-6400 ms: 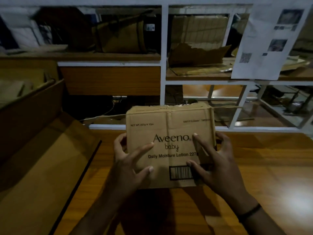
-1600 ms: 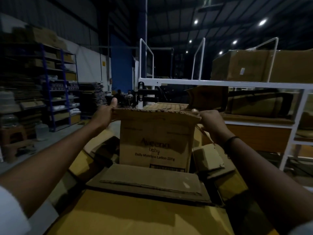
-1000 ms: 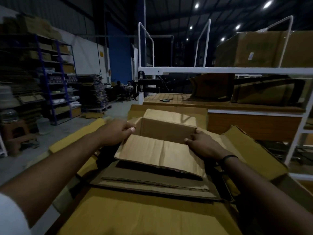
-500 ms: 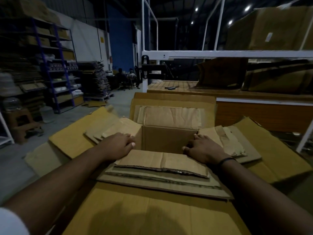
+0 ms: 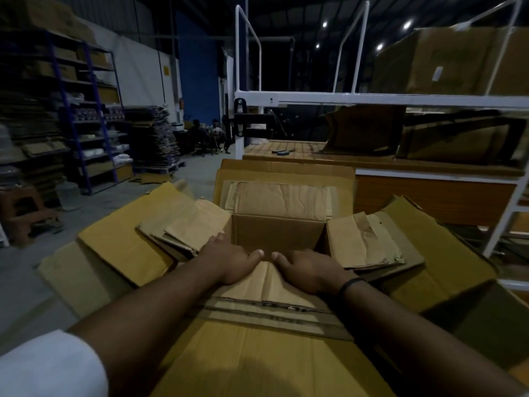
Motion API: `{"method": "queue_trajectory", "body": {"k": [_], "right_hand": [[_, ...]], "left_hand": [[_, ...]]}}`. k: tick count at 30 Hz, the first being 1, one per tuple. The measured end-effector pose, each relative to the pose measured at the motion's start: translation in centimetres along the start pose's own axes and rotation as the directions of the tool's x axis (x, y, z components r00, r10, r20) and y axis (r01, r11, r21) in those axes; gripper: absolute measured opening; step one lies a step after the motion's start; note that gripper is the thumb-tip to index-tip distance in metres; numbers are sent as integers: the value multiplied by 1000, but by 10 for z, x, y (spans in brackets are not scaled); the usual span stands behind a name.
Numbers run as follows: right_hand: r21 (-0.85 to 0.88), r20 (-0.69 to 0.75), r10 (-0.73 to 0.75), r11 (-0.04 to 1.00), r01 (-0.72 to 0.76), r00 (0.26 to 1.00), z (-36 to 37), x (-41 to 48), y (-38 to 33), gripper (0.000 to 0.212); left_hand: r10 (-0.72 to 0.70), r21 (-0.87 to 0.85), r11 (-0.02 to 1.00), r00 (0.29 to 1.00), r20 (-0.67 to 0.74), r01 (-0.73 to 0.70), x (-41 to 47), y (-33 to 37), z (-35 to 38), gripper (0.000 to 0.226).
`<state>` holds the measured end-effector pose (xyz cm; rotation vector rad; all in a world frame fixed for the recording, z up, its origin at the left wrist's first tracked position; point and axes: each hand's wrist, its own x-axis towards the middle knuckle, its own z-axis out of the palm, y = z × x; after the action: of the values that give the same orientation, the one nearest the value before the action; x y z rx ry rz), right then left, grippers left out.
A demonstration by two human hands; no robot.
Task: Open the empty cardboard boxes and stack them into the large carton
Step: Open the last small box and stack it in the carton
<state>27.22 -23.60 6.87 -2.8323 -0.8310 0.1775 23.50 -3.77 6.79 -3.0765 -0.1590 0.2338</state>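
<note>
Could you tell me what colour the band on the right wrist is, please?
The wristband is black, seen in the head view.

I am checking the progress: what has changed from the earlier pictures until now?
The small box came down into the large carton, flaps spread open. The left hand and right hand left its sides and now press its near flap flat. The carton stayed put.

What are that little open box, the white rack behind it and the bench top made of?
Small open box: corrugated cardboard, matte brown; a fluted edge shows on its near flap, and the flaps are creased. White rack: probably painted metal tube, smooth with slight sheen. Bench top: looks like wood or wood-grain laminate; too dim to tell which.
</note>
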Motion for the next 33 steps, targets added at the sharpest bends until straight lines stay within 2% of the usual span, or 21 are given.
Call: {"method": "queue_trajectory", "body": {"k": [3,7,13,18,20,23,29,33], "right_hand": [[-23,-68,-132,991,131,989,13,-1,-23,65],[0,-135,-153,988,155,979,19,3,-34,53],[-91,-209,-211,976,196,955,24,-1,-22,56],[-149,-168,-50,988,24,984,18,-11,22,85],[-193,-209,39,978,-80,977,14,-19,43,95],[-194,-261,144,961,-199,954,7,-29,55,94],[-224,-163,101,965,-137,981,-7,-9,62,84],[-273,-48,105,955,-114,993,-15,20,73,84]], "left_hand": [[-19,-23,1000,1000,-19,19,0,1,1,80],[-62,-96,994,994,-91,53,-10,9,-1,57],[-32,-83,996,992,-119,22,-3,-14,5,62],[-54,-58,997,989,-136,46,-2,-28,7,65],[-60,-50,997,989,-132,54,-1,-27,6,67],[-78,-58,996,988,-133,70,3,-28,5,73],[-94,-17,996,993,-72,93,11,-27,-6,80],[-82,-24,996,992,-96,80,10,-30,0,77]]}}
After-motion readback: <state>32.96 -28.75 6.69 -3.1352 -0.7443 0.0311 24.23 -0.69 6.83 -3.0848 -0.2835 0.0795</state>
